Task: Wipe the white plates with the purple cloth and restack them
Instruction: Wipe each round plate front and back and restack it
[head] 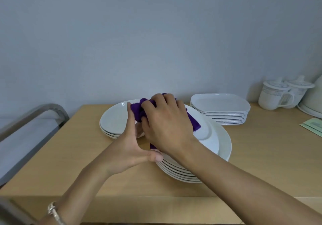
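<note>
My right hand (pixel 165 123) grips the bunched purple cloth (pixel 194 122) and presses it onto the top white plate (pixel 209 135), which is tilted above a stack of several round white plates (pixel 181 172). My left hand (pixel 132 148) holds that top plate by its left rim, thumb on the near edge and fingers up along the side. A shorter stack of round white plates (pixel 113 120) sits just behind and to the left. The cloth's middle is hidden under my right hand.
A stack of several square white plates (pixel 220 108) stands at the back right of the wooden table (pixel 69 155). Two lidded mugs (pixel 278 94) and a white kettle (pixel 313 102) sit at the far right, with green paper (pixel 313 126) near them. A metal-framed bed (pixel 31 120) adjoins the left.
</note>
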`<state>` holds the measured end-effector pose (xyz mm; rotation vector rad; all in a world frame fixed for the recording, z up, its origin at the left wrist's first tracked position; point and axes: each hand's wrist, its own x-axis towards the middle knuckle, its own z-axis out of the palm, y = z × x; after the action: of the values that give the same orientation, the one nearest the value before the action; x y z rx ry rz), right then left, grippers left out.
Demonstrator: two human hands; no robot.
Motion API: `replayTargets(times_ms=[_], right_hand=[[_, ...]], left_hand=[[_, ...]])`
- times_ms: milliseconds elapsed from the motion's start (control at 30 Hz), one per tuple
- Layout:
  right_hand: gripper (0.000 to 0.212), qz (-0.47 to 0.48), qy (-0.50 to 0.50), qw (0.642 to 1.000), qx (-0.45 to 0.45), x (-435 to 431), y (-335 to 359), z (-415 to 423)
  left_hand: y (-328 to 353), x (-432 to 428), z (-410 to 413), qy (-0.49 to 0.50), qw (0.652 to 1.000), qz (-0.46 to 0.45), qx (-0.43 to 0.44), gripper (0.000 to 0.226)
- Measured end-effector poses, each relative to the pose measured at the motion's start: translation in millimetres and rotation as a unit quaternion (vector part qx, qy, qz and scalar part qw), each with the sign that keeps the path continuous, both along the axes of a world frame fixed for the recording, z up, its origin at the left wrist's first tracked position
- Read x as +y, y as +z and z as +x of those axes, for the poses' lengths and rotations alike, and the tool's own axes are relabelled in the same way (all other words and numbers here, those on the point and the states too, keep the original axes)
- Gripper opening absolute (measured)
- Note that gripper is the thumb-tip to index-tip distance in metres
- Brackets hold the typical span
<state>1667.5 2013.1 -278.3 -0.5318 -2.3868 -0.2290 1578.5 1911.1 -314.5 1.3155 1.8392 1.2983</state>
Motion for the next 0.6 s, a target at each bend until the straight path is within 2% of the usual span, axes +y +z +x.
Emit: replayTargets(times_ms=[133,233,300,433,467,533,600], right_hand=[[0.022,-0.036,-0.038,0.996,-0.069,13.1,17.0,-18.8],[0.026,-0.141,-0.044,0.985,-0.086,40.4,24.0,-32.2],[0.029,-0.228,-0.04,0.97,-0.077,62.6,21.7,-32.9],[0.032,-0.27,-0.015,0.963,-0.009,89.3,5.0,-9.5],[0.033,-0.281,-0.006,0.96,0.0,92.5,0.1,-0.9],[0.037,-0.292,0.009,0.956,0.005,96.0,-8.2,17.1],[0.039,-0.285,0.018,0.958,-0.002,95.3,-13.6,34.8]], left_hand=[[-6.6,2.9,4.1,0.015,1.0,0.003,0.006,0.145],[-8.8,4.6,8.1,0.039,0.999,-0.008,0.018,0.143],[-7.3,6.1,12.9,0.065,0.997,-0.016,0.034,0.143],[-5.6,12.1,18.6,0.07,0.993,-0.041,0.083,0.159],[-4.9,14.1,19.9,0.066,0.992,-0.041,0.1,0.155],[-4.7,16.7,21.2,0.057,0.99,-0.03,0.125,0.125],[-4.5,17.5,21.6,0.061,0.989,-0.017,0.136,0.106]])
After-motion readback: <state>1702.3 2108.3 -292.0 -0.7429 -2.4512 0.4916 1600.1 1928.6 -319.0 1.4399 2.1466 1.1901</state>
